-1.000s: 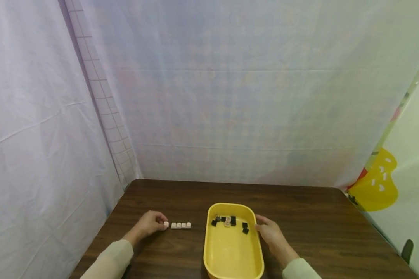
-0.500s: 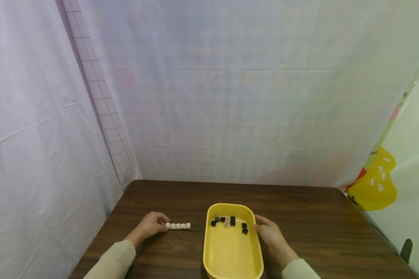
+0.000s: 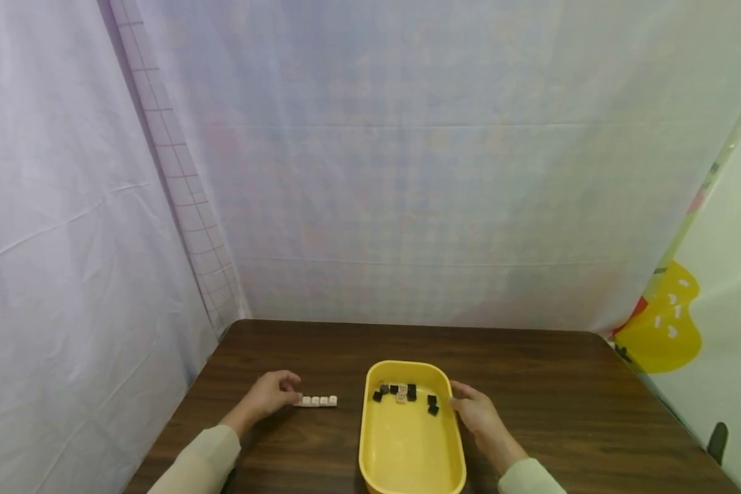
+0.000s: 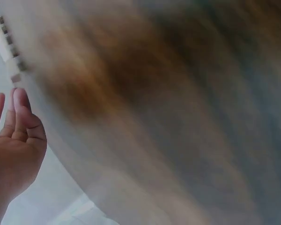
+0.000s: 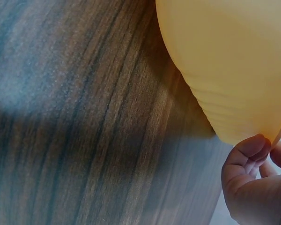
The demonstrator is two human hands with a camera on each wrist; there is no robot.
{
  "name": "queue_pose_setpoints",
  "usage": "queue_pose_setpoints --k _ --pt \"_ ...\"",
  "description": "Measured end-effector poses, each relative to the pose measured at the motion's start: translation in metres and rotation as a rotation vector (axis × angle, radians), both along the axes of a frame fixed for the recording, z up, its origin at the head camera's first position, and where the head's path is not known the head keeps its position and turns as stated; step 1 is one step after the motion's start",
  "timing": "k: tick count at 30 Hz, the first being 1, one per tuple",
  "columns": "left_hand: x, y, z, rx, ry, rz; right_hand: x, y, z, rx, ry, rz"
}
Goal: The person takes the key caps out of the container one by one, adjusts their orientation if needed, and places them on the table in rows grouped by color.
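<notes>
On the table lies a straight row of several small white square pieces (image 3: 320, 401) with dark marks on top, resembling keycaps. My left hand (image 3: 272, 394) is at the row's left end, its thumb touching the end piece and partly covering it. The index finger is raised apart from the thumb. In the left wrist view the row (image 4: 9, 42) runs beyond the fingertips of the hand (image 4: 18, 145). A yellow plastic tray (image 3: 412, 449) stands right of the row. My right hand (image 3: 478, 415) grips its right rim, thumb and fingers pinching the wall (image 5: 234, 117).
Inside the tray, near its far end, several small black pieces (image 3: 412, 392) lie scattered with a few pale ones (image 3: 401, 396). The dark wooden table (image 3: 549, 384) reaches back to a pale curtain (image 3: 407, 206). Another white curtain (image 3: 68, 240) hangs at the left.
My left hand has slid the end piece right until it meets the row, then its index finger has lifted off. The right hand has stayed on the tray's rim.
</notes>
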State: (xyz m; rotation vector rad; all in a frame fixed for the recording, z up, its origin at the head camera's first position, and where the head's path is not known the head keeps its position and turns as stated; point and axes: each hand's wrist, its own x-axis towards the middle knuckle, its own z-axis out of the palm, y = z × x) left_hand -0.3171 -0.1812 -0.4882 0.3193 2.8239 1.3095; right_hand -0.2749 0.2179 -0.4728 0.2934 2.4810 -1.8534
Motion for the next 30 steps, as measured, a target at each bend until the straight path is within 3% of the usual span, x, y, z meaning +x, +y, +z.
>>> queue_pose_setpoints --k 7,12,16,22,30 --pt "-0.01 0.038 0.022 0.062 0.068 0.0 -0.001 0.001 0.0 0.008 -0.005 0.001" --pt "-0.016 0.084 0.039 0.101 0.088 -0.096 -0.001 0.002 -0.001 0.007 -0.012 -0.004" --pt "-0.015 0.122 0.048 0.134 0.066 -0.178 0.0 0.002 -0.001 -0.029 -0.022 -0.01" --pt "-0.012 0.164 0.045 0.071 0.06 -0.245 0.0 0.0 -0.001 -0.064 -0.014 -0.011" --pt "-0.01 0.184 0.03 -0.047 0.098 -0.293 0.001 -0.001 -0.002 -0.1 -0.038 -0.017"
